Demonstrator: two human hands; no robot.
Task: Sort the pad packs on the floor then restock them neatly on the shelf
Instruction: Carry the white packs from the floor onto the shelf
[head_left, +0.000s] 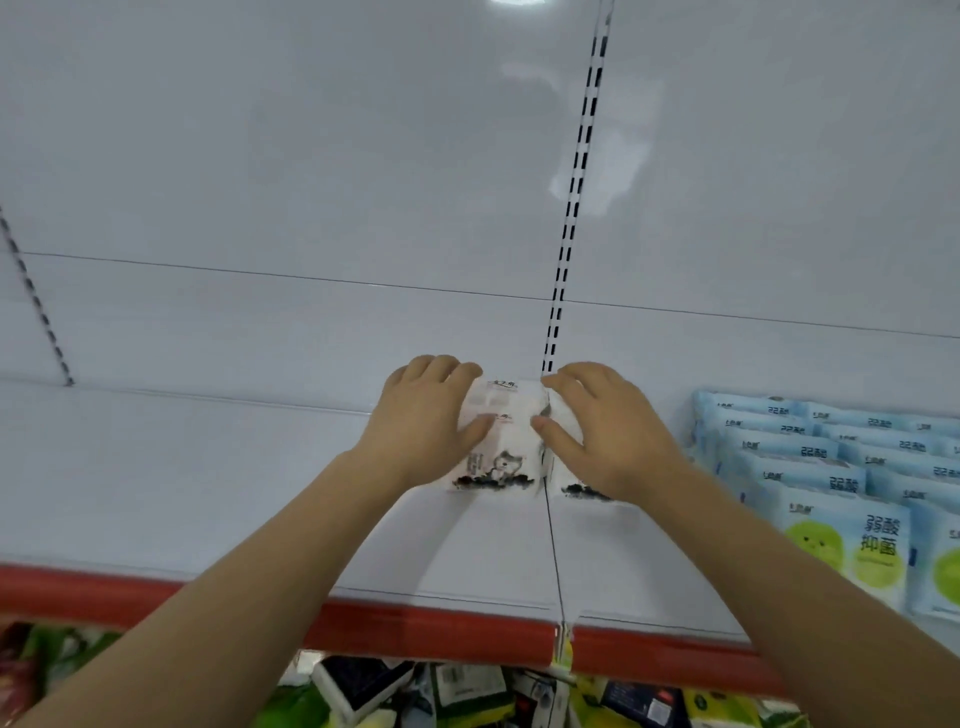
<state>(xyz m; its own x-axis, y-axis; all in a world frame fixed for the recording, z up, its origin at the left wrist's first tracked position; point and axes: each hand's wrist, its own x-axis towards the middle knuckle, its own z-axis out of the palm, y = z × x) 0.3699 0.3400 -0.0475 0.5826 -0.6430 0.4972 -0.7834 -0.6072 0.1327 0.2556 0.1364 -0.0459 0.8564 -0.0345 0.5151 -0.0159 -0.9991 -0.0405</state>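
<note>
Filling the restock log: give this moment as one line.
left hand: holds white pad pack | right hand: holds second white pack | shelf: blue packs at right

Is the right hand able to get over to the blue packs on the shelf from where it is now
Probably yes. The right hand rests on the white pack alongside the left hand, and only bare shelf lies between it and the blue packs. It would have to let go first.

You have two white pad packs (501, 441) with dark ink-style artwork standing upright, side by side and touching, near the back of the white shelf (208, 467). To your right, light-blue pad packs (831, 478) with green circles stand in neat rows.
</note>
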